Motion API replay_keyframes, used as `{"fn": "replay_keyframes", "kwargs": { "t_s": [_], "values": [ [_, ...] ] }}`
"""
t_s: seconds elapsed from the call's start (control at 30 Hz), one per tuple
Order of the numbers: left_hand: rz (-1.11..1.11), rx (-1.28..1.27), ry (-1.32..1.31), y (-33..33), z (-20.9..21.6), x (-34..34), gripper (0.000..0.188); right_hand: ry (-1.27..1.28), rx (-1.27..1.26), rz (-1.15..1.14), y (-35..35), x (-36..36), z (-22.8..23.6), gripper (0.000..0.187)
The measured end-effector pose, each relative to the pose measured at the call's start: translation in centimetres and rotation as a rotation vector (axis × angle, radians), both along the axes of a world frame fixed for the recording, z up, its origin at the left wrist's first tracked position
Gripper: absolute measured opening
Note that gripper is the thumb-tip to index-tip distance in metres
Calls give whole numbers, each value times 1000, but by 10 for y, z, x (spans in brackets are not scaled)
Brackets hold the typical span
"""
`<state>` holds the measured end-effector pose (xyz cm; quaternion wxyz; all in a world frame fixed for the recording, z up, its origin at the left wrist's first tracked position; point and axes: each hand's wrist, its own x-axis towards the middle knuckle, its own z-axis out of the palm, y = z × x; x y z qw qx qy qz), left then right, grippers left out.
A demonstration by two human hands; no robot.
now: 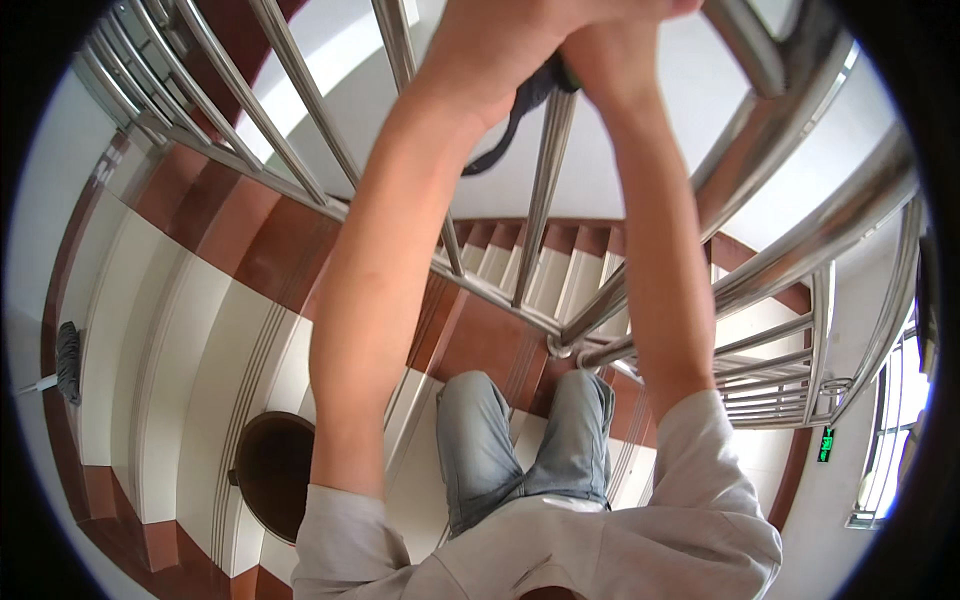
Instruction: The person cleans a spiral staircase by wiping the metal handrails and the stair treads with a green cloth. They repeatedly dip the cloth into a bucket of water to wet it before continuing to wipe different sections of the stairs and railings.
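My left hand (510,45) and my right hand (615,55) are raised together at the upper edge, the left overlapping the right. That edge cuts off most of their fingers, so their grip is hidden. Between the two wrists shows part of a dark object (568,76), too covered to name. From it a black strap (508,135) curves down beside my left wrist. Below and behind the hands stands a steel railing post (545,195); whether either hand touches it cannot be seen.
Steel handrails (810,265) run close by my right forearm. Beige and red-brown steps (205,320) curve down on the left, with a dark round bin (275,475) standing on them. A grey mop head (68,362) is at the far left. More stairs (570,265) lie beyond the railing.
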<state>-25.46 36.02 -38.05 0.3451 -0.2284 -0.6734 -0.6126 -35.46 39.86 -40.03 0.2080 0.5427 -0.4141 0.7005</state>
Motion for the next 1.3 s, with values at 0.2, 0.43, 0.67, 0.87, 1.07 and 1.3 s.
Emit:
{"fn": "replay_keyframes", "kwargs": {
  "t_s": [0.2, 0.43, 0.67, 0.87, 1.07, 1.3],
  "values": [
    [215, 302, 7, 7, -10, -30, 31, 42, 87, -235, -5, -17, -11, 27],
    [290, 311, -15, 4, -61, -35, 22, -215, 54, 21, 0, -6, -63, 23],
    [212, 390, -141, 8, -164, -33, 65, -296, 199, -84, -1, -14, -206, 19],
    [354, 296, -280, 2, -280, -34, 69, -218, 440, -101, 11, -16, -336, 32],
    [495, 104, -355, 0, -368, -24, 61, -281, 598, 99, 13, -10, -437, 37],
    [286, 332, -619, -2, -461, -19, 69, -63, 523, -138, 5, 4, -519, 27]
  ]
}}
